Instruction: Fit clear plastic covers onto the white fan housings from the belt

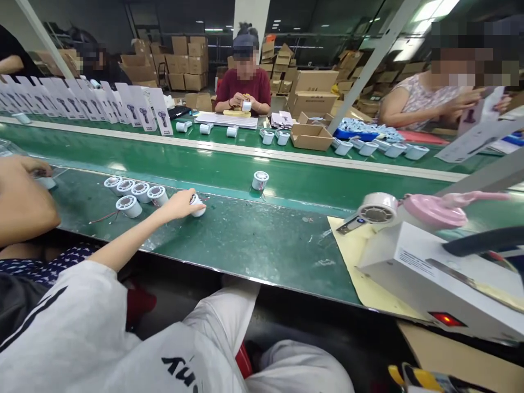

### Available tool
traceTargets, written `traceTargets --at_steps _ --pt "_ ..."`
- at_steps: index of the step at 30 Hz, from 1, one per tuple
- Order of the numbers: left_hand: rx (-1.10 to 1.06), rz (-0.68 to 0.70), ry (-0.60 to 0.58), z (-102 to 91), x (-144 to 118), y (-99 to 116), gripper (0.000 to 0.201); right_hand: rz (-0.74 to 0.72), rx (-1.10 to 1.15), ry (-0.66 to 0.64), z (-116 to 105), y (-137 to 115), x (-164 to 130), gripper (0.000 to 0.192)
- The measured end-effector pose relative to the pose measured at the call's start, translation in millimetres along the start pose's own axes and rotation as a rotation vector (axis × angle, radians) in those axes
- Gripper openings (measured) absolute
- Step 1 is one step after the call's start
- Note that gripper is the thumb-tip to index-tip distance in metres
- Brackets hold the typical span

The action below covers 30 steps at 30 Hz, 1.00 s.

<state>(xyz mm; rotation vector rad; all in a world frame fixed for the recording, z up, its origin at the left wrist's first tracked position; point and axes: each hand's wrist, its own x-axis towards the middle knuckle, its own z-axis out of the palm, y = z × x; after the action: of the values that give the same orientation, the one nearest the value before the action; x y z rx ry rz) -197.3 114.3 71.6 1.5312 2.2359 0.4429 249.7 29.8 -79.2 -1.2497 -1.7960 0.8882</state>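
Fingers of the left hand [180, 204] hide most of the small white spool [198, 206], so its grip cannot be judged. The white machine [442, 273] runs off the right edge; workers' faces are blurred.

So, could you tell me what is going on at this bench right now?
The person's left hand reaches out over the green table and grips a small white cylindrical part. A cluster of similar white parts lies just left of it, and one more stands alone farther back. The right hand is out of view. Across the belt, other people handle parts beside a row of white boxes.
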Motion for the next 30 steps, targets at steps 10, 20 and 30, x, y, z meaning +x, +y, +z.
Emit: traceTargets --at_steps 10,20,30 --pt "-0.607 0.566 -0.862 134.8 -87 91 0.044 -0.236 -0.528 0.033 7 -97 0 0.049" --pt "-0.549 0.835 -0.637 160.1 -102 116 0.044 0.132 -0.04 -0.056 -12 -91 -13 0.018" --pt "-0.666 0.82 -0.907 171.6 -99 107 0.069 0.266 0.344 0.163 -17 -82 -11 0.032"
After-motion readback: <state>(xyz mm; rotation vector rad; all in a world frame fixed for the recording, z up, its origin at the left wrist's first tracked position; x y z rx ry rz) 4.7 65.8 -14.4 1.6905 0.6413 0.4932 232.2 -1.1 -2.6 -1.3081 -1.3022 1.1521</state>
